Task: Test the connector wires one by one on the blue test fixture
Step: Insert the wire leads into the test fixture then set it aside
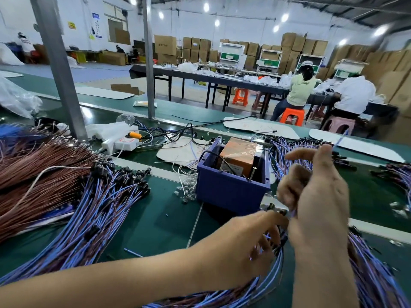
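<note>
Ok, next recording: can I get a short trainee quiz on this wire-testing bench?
1. True or false: an orange rectangular block stands inside the blue plastic box-shaped test fixture.
2. Multiple choice: the white plastic power strip lies (A) left of the fixture, (B) right of it, (C) inside it.
3. Fill in: the bundle of thin blue wires left of the fixture ends in ____ connectors.
Key: 1 true; 2 A; 3 black.
</note>
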`<state>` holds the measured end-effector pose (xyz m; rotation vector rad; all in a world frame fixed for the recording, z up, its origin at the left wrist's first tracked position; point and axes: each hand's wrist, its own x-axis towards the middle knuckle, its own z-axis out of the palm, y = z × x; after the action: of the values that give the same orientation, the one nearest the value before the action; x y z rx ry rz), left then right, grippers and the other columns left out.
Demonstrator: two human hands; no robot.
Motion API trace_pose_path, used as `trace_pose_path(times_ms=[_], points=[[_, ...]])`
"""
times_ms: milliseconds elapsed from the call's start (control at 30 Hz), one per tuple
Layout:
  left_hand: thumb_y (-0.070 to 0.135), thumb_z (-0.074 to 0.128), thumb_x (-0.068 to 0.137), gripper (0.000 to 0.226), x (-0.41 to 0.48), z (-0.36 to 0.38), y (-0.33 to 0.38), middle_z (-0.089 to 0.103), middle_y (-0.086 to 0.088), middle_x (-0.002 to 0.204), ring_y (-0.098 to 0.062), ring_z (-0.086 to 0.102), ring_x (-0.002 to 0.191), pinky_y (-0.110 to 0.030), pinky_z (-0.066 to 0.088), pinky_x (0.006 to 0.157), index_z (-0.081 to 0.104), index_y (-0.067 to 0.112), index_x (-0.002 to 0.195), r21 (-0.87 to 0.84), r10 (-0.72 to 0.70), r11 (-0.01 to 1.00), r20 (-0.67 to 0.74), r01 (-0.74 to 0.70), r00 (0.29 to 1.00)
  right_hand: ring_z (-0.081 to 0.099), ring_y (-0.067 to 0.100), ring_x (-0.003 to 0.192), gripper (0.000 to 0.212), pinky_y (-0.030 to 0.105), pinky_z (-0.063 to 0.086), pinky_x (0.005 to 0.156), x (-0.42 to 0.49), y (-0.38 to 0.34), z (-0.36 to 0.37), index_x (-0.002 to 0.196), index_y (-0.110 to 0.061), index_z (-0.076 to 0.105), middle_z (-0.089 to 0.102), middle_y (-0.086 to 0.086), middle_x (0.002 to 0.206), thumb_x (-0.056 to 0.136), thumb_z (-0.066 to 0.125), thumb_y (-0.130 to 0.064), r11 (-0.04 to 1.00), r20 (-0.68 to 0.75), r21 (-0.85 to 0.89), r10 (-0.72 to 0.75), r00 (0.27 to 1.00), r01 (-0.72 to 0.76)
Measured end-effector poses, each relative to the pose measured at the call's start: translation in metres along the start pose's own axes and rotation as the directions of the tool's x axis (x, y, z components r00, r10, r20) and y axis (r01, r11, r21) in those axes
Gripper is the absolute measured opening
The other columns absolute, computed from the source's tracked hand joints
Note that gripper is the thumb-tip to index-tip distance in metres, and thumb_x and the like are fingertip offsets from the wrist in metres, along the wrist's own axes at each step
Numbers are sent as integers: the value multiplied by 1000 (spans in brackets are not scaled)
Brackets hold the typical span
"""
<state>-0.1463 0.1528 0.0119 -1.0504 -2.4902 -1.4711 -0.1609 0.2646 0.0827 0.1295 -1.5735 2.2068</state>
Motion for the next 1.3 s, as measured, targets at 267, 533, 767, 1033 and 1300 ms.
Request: trace_pose_path(times_ms=[267, 533, 767, 1033, 1300], points=[[19, 60, 92, 80, -36, 14, -16, 22, 21, 144, -15, 52, 116, -42, 48, 95, 10, 54, 142, 163, 73, 981, 179, -103, 981, 18, 11, 35, 48, 18, 12, 45, 17, 11, -10, 62, -15, 49, 21, -6, 44, 102, 36, -38, 944, -187, 317, 161, 969, -96], [14, 56, 88, 28, -37, 27, -28, 56, 5, 129, -18, 50, 113, -35, 48, 83, 67, 23, 112, 545, 162, 731, 445, -410, 881, 17, 11, 37, 40, 17, 14, 41, 22, 11, -23, 63, -18, 44, 20, -5, 47, 100, 38, -31, 852, -177, 503, 264, 948, -143], [29, 37, 102, 31, -48, 23, -22, 57, 19, 119, -4, 51, 108, -19, 41, 81, 55, 43, 122, 598, 128, 626, 554, -500, 823, 18, 11, 36, 39, 16, 14, 42, 26, 15, -24, 65, -17, 44, 22, -6, 44, 101, 37, -29, 855, -166, 490, 282, 945, -169], [11, 44, 98, 18, -40, 32, -25, 49, -1, 82, -15, 45, 76, -26, 36, 70, 48, 15, 81, 502, 248, 505, 695, -702, 675, 19, 9, 34, 40, 16, 13, 40, 28, 21, -24, 64, -16, 46, 22, -7, 43, 101, 37, -29, 855, -96, 464, 307, 947, -230], [-5, 48, 89, 19, -14, 1, -43, 61, 0, 59, -14, 47, 44, -23, 41, 48, 49, 14, 88, -328, -381, 891, -168, 313, 909, 29, 8, 35, 39, 16, 23, 38, 30, 26, -29, 69, -12, 55, 29, -6, 41, 101, 39, -27, 930, 40, 228, 287, 957, -289]])
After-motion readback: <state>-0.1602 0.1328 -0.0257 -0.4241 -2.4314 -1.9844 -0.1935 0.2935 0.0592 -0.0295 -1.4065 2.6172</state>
